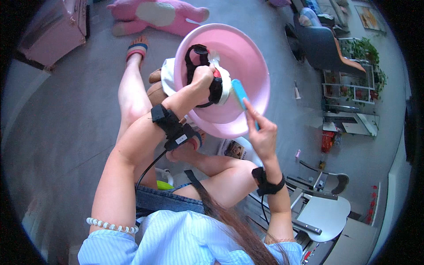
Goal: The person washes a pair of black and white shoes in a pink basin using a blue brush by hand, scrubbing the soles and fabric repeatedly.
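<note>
A large pink plastic basin (253,53) lies before me at the upper middle. My left hand (202,78) reaches over its left side and grips a sandal (225,84) with a pale sole and black and red straps; its fingers are partly hidden by the sandal. In my right hand (263,131) is a scrubbing brush (239,91) with a blue handle, its bristles facing the sole's right edge. Whether the bristles touch the sole cannot be told. Another black strap (192,61) shows beside the sandal, inside the basin's rim.
A pink plush toy (155,15) lies on the floor beyond the basin. Brown plush feet (155,92) and white cloth (168,76) sit against the basin's left side. A printed bag or packet (233,149) is below it. A grey chair (318,43) and white-framed plant shelf (357,79) stand right.
</note>
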